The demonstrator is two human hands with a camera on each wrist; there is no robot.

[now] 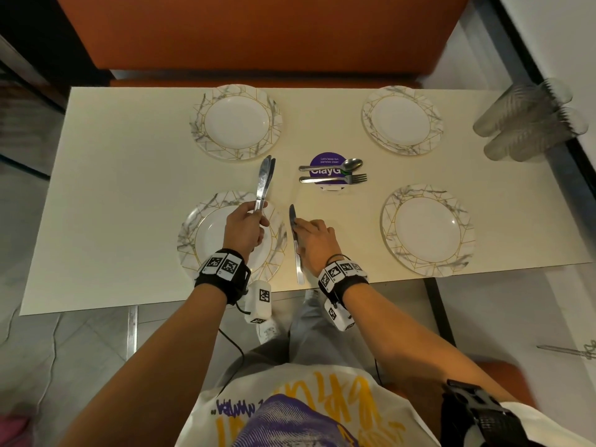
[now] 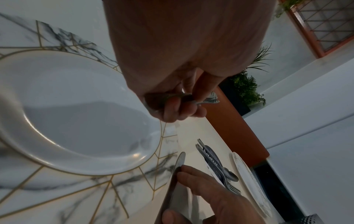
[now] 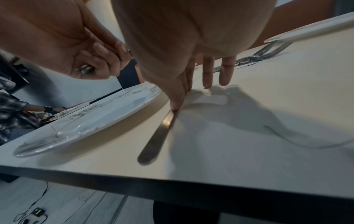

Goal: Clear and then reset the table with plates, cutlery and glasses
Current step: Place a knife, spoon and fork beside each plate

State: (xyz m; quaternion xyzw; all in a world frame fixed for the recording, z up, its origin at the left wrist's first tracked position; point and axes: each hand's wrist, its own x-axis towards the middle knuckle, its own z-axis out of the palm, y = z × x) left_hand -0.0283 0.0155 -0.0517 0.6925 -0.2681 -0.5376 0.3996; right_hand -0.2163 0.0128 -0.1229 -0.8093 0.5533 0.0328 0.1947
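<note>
Four marble-rimmed plates lie on the cream table (image 1: 129,195). My left hand (image 1: 254,219) hovers over the near-left plate (image 1: 193,250) and grips a bundle of knives (image 1: 265,182) by the handles, blades pointing away. Just right of that plate a single knife (image 1: 296,243) lies on the table, handle toward me. My right hand (image 1: 303,227) presses on it with straight fingers. In the right wrist view the right hand (image 3: 178,98) touches this knife (image 3: 155,142) near the blade. A spoon (image 1: 335,166) and a fork (image 1: 335,179) lie at the table's centre.
The other plates sit far left (image 1: 237,122), far right (image 1: 401,119) and near right (image 1: 427,229). Stacked clear glasses (image 1: 525,124) lie at the far right edge. A purple round sticker (image 1: 325,159) is under the spoon and fork. An orange bench (image 1: 258,33) runs behind the table.
</note>
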